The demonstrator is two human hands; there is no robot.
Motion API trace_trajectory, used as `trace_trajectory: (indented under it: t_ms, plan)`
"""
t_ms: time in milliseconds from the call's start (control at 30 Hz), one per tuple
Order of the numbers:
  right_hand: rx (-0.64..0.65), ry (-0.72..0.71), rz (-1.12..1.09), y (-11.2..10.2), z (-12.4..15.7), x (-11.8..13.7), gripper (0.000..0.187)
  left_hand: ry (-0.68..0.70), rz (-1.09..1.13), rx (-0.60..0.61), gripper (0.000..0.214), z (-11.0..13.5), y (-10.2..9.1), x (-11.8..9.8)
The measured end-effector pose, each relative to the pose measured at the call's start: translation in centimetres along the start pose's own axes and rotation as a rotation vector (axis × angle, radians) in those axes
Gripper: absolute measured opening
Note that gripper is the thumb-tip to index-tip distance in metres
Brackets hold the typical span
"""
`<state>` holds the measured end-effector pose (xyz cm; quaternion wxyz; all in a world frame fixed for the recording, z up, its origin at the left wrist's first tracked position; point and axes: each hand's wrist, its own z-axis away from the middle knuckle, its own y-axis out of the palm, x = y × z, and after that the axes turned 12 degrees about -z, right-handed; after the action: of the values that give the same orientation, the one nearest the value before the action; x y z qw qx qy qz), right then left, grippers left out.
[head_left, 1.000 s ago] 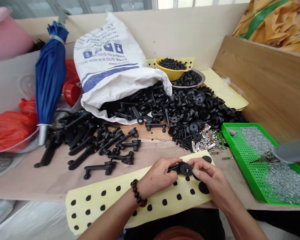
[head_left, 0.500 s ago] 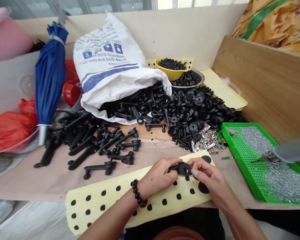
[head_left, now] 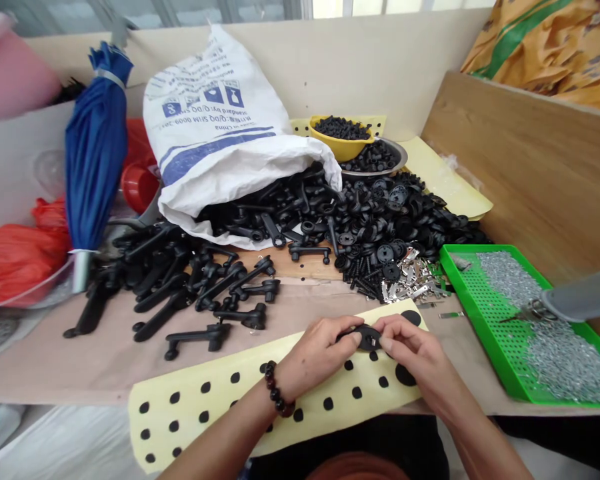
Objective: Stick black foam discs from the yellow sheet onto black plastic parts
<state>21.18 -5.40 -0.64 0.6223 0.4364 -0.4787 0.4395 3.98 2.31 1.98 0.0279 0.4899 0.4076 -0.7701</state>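
Brown paper covers the tabletop (head_left: 55, 363) before you, with a beige wall panel behind it and a leaning wooden board (head_left: 520, 160) on the right. Your left hand (head_left: 320, 353), with a bead bracelet (head_left: 275, 393) at the wrist, and your right hand (head_left: 415, 357) meet just above a yellow sheet (head_left: 205, 407) dotted with black spots at the near edge.

Between the hands is a black plastic part (head_left: 367, 337). Your left grip is closed round its arm, fingers curled over it. Your right grip pinches its round head between thumb and forefinger. The part sits over the sheet's far right end; whether it touches the sheet cannot be told.

Beyond your hands lie loose black handles (head_left: 190, 280), beside a white sack (head_left: 215, 133) lying on its side. To their right is a heap of round black pieces (head_left: 400, 220), with a scatter of metal clips (head_left: 410, 280) at its near edge. A yellow bowl (head_left: 340, 143) and a metal bowl (head_left: 380, 160), both holding small black parts, stand behind the heap.

A green tray (head_left: 480, 313) of fine metal bits lies at the right, well apart from your hands. A folded blue umbrella (head_left: 93, 147) leans at the far left.
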Motion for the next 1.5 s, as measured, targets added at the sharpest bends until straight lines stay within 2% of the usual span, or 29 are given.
trace_trajectory:
  t_ms: [233,567,633,800,867,1000,1067,1200,1267,1400,1500]
  plan:
    - [0.018,-0.015,0.024,-0.1,-0.1,-0.3,0.018,-0.001,-0.007,-0.023,0.029,0.1,0.3,0.1]
    - [0.046,-0.06,0.089,0.2,0.3,0.2,0.017,-0.042,-0.08,-0.225,0.026,1.4,1.3,-0.3]
    - [0.076,-0.016,0.019,0.2,0.5,0.4,0.018,-0.047,-0.029,-0.248,0.026,1.8,1.2,-0.2]
    - [0.089,0.217,-0.351,0.6,0.7,0.5,0.024,-0.065,0.081,-0.296,0.028,2.6,1.2,0.2]
    - [0.072,0.242,-0.454,0.9,0.7,0.3,0.025,-0.062,0.106,-0.314,0.028,2.8,1.2,0.2]
    - [0.024,0.195,-0.55,1.7,0.7,0.2,0.022,-0.08,0.172,-0.323,0.025,3.1,1.0,0.3]
    - [0.012,0.137,-0.478,2.2,0.9,0.3,0.024,-0.089,0.19,-0.32,0.025,3.3,1.1,0.2]
    - [0.09,-0.059,0.058,3.4,1.5,0.5,0.024,-0.039,0.21,-0.33,0.025,4.0,1.4,0.0]
    - [0.137,-0.167,0.247,3.9,1.8,0.5,0.024,-0.039,0.228,-0.338,0.024,4.5,1.5,0.0]
    - [0.207,-0.335,0.322,4.8,2.6,0.0,0.025,-0.087,0.293,-0.249,0.032,5.2,1.3,-0.3]
    - [0.331,-0.455,0.43,5.1,3.3,-0.1,0.031,-0.1,0.322,-0.168,0.037,6.2,0.2,-0.4]
